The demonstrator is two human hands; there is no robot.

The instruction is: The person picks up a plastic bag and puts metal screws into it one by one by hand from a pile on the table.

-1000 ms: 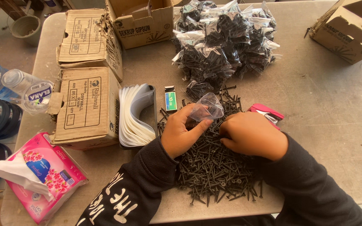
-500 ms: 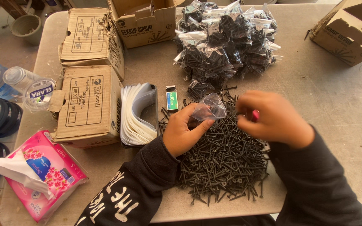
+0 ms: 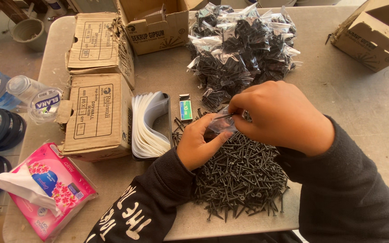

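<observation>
From the head camera, my left hand (image 3: 199, 144) pinches a small clear bag (image 3: 221, 123) over the loose pile of black screws (image 3: 241, 173). My right hand (image 3: 278, 114) grips one screw (image 3: 223, 117), its long axis running roughly three to nine o'clock, the free end toward the bag's mouth at nine. At twelve o'clock lies the heap of filled bags (image 3: 241, 42); a stack of empty bags (image 3: 147, 126) sits at nine. Bare table (image 3: 370, 108) opens toward three; the table edge runs just past the pile at six.
</observation>
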